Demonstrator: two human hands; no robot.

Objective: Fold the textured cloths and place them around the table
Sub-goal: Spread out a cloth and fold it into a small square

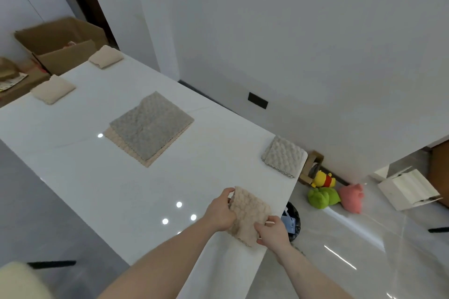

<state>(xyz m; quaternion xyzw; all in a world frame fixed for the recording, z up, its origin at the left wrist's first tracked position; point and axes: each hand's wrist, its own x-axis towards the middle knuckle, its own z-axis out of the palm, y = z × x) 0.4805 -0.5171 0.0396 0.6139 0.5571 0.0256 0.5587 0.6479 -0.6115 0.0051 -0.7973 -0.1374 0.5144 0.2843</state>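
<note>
White surface (73, 153) is carrying three folded cloths at its corners and edges; left hand (220, 211) and right hand (273, 232) are both pinching the beige cloth (247, 213) by the near-right edge, setting it down. Next, probably, comes the unfolded stack (150, 126) at centre.

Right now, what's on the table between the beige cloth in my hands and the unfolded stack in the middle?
Nothing: in the head view, only bare white table lies between the beige cloth and the stack.
</note>
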